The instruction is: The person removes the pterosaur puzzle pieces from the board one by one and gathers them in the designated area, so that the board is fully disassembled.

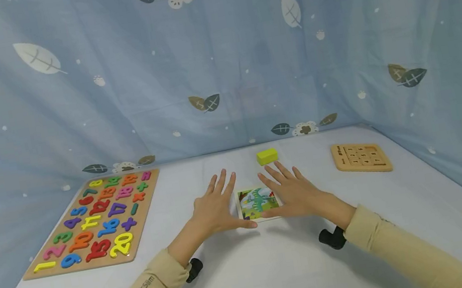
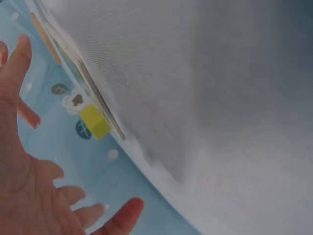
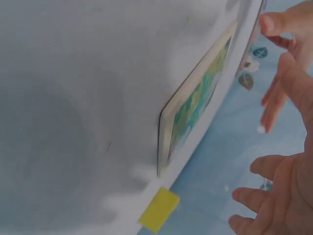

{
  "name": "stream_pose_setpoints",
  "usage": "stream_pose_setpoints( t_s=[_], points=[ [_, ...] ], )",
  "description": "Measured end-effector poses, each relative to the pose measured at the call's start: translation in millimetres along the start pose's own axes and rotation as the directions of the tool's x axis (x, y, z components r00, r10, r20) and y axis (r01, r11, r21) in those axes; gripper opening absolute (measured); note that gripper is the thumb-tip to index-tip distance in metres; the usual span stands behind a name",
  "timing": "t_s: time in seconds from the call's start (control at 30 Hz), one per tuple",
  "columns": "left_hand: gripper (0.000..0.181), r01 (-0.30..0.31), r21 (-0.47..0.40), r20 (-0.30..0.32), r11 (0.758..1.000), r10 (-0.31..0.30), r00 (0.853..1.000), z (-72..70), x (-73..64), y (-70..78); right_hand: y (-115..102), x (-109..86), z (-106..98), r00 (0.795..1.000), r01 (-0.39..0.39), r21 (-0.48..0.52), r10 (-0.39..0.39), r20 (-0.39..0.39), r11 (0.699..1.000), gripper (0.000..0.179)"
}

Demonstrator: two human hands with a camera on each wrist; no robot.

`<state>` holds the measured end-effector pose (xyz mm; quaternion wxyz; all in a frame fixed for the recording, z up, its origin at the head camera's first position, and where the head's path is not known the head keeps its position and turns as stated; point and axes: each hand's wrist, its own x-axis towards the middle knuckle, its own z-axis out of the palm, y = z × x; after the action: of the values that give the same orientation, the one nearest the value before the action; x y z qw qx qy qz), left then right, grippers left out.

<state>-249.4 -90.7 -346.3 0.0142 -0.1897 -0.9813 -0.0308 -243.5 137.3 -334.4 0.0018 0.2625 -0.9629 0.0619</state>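
Observation:
A small square picture puzzle [image 1: 258, 201] with a green dinosaur scene and a pale wooden frame lies flat on the white table. My left hand [image 1: 216, 210] is spread to its left, fingers straight and holding nothing. On the other side my right hand [image 1: 295, 194] is spread too, its thumb and fingers overlapping the puzzle's right part in the head view. In the right wrist view the puzzle [image 3: 198, 98] shows below the raised hand [image 3: 283, 191], apart from it. A yellow block [image 1: 267, 156] sits just behind the puzzle, beyond the right fingertips.
At the left lies a wooden number board [image 1: 94, 223] with colourful raised numerals and signs. A small wooden sliding number puzzle [image 1: 361, 157] lies at the right. A blue leaf-patterned curtain [image 1: 217, 55] hangs behind the table [image 1: 253, 281].

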Motion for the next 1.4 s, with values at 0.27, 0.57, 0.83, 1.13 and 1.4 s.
stream_pose_setpoints(
  t_s=[0.27, 0.57, 0.83, 1.13, 1.4],
  points=[
    [0.128, -0.012, -0.05, 0.11, 0.999, 0.018, 0.994, 0.6, 11.2, 2.6, -15, 29.8, 8, 0.998, 0.033, -0.004, -0.032, 0.046, 0.999, 0.074],
    [0.112, -0.024, -0.159, 0.268, 0.987, 0.067, 0.961, 6.4, 26.0, -6.0, -19, 57.5, 20, 0.997, 0.066, 0.02, -0.067, 0.043, 0.998, 0.044],
    [0.111, 0.005, -0.222, 0.279, 0.975, 0.059, 0.958, 11.0, 27.4, -11.2, -26, 70.0, 21, 0.998, -0.033, 0.064, 0.029, 0.062, 0.997, 0.032],
    [0.109, -0.012, -0.242, 0.262, 0.97, 0.078, 0.962, 19.0, 26.5, -13.9, -27, 68.7, 28, 0.995, -0.079, 0.087, 0.073, 0.07, 0.993, 0.036],
    [0.11, 0.005, -0.256, 0.25, 0.967, 0.062, 0.966, 16.0, 25.2, -13.6, -26, 69.6, 30, 0.995, -0.088, 0.139, 0.083, 0.048, 0.986, 0.034]
  ],
)
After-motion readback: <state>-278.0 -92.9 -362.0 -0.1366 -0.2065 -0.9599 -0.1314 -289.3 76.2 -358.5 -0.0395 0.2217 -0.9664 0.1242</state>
